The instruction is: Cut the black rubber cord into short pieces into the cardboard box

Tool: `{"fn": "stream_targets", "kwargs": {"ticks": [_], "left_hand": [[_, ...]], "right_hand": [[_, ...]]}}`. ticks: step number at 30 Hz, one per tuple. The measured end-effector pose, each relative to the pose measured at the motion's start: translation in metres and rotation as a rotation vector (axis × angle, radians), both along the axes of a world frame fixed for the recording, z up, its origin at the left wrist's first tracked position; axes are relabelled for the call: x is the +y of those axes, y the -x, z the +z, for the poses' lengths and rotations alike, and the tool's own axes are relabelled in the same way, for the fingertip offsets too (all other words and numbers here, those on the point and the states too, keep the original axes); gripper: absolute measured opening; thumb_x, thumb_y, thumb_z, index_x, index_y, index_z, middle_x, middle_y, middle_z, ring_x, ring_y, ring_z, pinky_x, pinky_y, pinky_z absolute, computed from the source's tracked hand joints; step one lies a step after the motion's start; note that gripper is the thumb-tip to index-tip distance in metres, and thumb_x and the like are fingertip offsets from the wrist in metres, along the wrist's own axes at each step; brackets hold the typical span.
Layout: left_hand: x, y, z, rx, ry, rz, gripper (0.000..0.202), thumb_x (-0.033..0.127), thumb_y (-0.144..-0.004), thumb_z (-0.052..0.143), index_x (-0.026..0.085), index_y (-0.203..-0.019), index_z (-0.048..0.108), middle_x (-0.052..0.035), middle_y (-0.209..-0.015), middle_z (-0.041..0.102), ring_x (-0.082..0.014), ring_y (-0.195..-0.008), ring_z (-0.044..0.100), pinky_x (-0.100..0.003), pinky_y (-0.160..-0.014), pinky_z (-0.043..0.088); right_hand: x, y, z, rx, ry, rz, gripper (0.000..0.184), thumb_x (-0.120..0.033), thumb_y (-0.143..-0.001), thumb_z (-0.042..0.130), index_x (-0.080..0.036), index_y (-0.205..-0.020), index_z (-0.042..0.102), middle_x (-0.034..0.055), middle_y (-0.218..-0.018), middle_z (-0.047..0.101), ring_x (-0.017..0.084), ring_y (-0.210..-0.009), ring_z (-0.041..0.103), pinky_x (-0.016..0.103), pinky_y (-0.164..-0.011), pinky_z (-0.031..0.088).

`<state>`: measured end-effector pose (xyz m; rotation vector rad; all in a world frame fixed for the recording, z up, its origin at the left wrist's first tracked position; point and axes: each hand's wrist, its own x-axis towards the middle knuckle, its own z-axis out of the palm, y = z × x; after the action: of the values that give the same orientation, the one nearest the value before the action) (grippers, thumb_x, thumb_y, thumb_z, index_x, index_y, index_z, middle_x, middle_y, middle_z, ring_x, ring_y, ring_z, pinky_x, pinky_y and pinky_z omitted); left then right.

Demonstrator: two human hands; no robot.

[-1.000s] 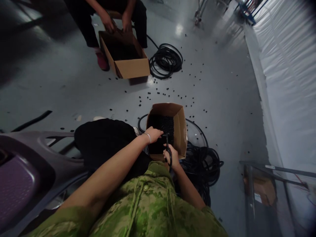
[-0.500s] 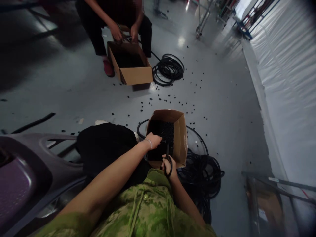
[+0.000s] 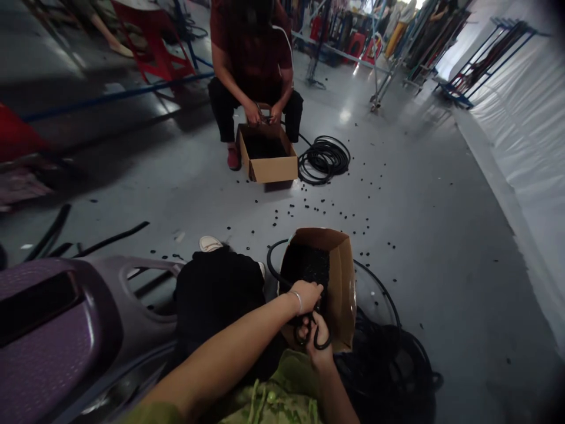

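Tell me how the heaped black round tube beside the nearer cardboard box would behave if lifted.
The heaped black round tube is probably bendy yet springy, since it bends in smooth arcs. Its overlapping loops might catch and drag one another.

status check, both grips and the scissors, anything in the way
Left grip on hose over box. Right grip holding scissors by handles. Left grip partly blocking view of scissors.

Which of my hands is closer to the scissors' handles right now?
Right. Your right hand is on the scissors' handles; your left hand is just beyond them, over the cardboard box.
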<state>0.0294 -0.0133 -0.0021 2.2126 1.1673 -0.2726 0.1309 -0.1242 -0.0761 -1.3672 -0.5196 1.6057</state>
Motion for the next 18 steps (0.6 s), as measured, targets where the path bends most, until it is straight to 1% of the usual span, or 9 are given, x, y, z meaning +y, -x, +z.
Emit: {"fn": "stream_targets", "kwargs": {"ticks": [3, 6, 8, 10, 12, 13, 15, 17, 18], "left_hand": [[0.001, -0.007, -0.005, 0.005, 0.019, 0.016, 0.033, 0.032, -0.096, 0.047, 0.013, -0.116, 0.064, -0.0186, -0.111, 0.071, -0.0301, -0.103, 0.070, -0.038, -0.083, 0.056], [0.007, -0.009, -0.005, 0.039, 0.041, 0.048, 0.031, 0.026, -0.089, 0.057, 0.011, -0.115, 0.065, -0.0199, -0.111, 0.072, -0.0310, -0.104, 0.070, -0.039, -0.085, 0.056], [0.014, -0.009, -0.002, 0.070, 0.089, 0.090, 0.034, 0.021, -0.085, 0.060, 0.012, -0.117, 0.064, -0.0200, -0.112, 0.072, -0.0306, -0.105, 0.070, -0.039, -0.086, 0.056], [0.021, -0.009, 0.003, 0.066, 0.166, 0.182, 0.035, 0.025, -0.085, 0.060, 0.014, -0.118, 0.066, -0.0182, -0.113, 0.073, -0.0300, -0.106, 0.069, -0.037, -0.087, 0.056], [0.027, -0.012, 0.007, -0.002, 0.254, 0.281, 0.034, 0.034, -0.087, 0.059, 0.018, -0.115, 0.068, -0.0138, -0.117, 0.072, -0.0285, -0.110, 0.068, -0.034, -0.088, 0.055], [0.030, -0.014, 0.008, -0.044, 0.285, 0.321, 0.033, 0.036, -0.087, 0.058, 0.021, -0.113, 0.069, -0.0116, -0.119, 0.072, -0.0274, -0.112, 0.067, -0.033, -0.089, 0.055], [0.032, -0.019, 0.005, -0.102, 0.322, 0.389, 0.031, 0.036, -0.088, 0.056, 0.024, -0.113, 0.070, -0.0091, -0.120, 0.072, -0.0259, -0.114, 0.066, -0.031, -0.090, 0.054], [0.033, -0.026, -0.001, -0.138, 0.362, 0.441, 0.030, 0.034, -0.087, 0.057, 0.023, -0.111, 0.071, -0.0097, -0.118, 0.073, -0.0263, -0.112, 0.067, -0.032, -0.090, 0.054], [0.033, -0.030, -0.004, -0.169, 0.387, 0.454, 0.030, 0.033, -0.086, 0.058, 0.022, -0.110, 0.072, -0.0104, -0.116, 0.073, -0.0268, -0.110, 0.068, -0.032, -0.090, 0.054]], "right_hand": [[0.012, 0.000, 0.014, 0.128, 0.084, -0.121, 0.035, -0.055, -0.074, 0.067, -0.022, -0.074, 0.053, -0.0066, -0.057, 0.047, 0.008, -0.043, 0.044, 0.021, -0.045, 0.040], [0.020, -0.002, 0.028, 0.039, 0.052, -0.208, 0.031, -0.052, -0.075, 0.064, -0.023, -0.085, 0.057, -0.0078, -0.056, 0.045, 0.009, -0.042, 0.042, 0.021, -0.042, 0.038], [0.021, -0.006, 0.038, -0.167, -0.014, -0.240, 0.035, -0.050, -0.077, 0.064, -0.023, -0.099, 0.061, -0.0069, -0.058, 0.050, 0.010, -0.044, 0.046, 0.021, -0.041, 0.036], [0.022, -0.012, 0.047, -0.419, -0.064, -0.078, 0.048, -0.052, -0.077, 0.067, -0.020, -0.113, 0.062, -0.0055, -0.059, 0.055, 0.012, -0.044, 0.048, 0.023, -0.042, 0.038], [0.026, -0.018, 0.056, -0.671, -0.119, 0.057, 0.053, -0.055, -0.079, 0.066, -0.018, -0.116, 0.065, -0.0036, -0.058, 0.059, 0.015, -0.046, 0.052, 0.027, -0.047, 0.043], [0.030, -0.022, 0.059, -0.787, -0.155, 0.087, 0.053, -0.056, -0.081, 0.063, -0.019, -0.118, 0.065, -0.0012, -0.063, 0.064, 0.017, -0.049, 0.056, 0.029, -0.051, 0.046], [0.039, -0.028, 0.064, -1.014, -0.269, 0.067, 0.053, -0.057, -0.085, 0.056, -0.018, -0.120, 0.065, 0.0066, -0.085, 0.073, 0.022, -0.067, 0.065, 0.034, -0.065, 0.052], [0.051, -0.034, 0.066, -1.225, -0.395, 0.051, 0.055, -0.057, -0.088, 0.054, -0.015, -0.122, 0.065, 0.0144, -0.105, 0.073, 0.027, -0.088, 0.068, 0.039, -0.082, 0.052], [0.057, -0.036, 0.066, -1.316, -0.440, 0.053, 0.055, -0.056, -0.088, 0.053, -0.014, -0.122, 0.065, 0.0167, -0.109, 0.073, 0.028, -0.092, 0.067, 0.040, -0.086, 0.050]]}}
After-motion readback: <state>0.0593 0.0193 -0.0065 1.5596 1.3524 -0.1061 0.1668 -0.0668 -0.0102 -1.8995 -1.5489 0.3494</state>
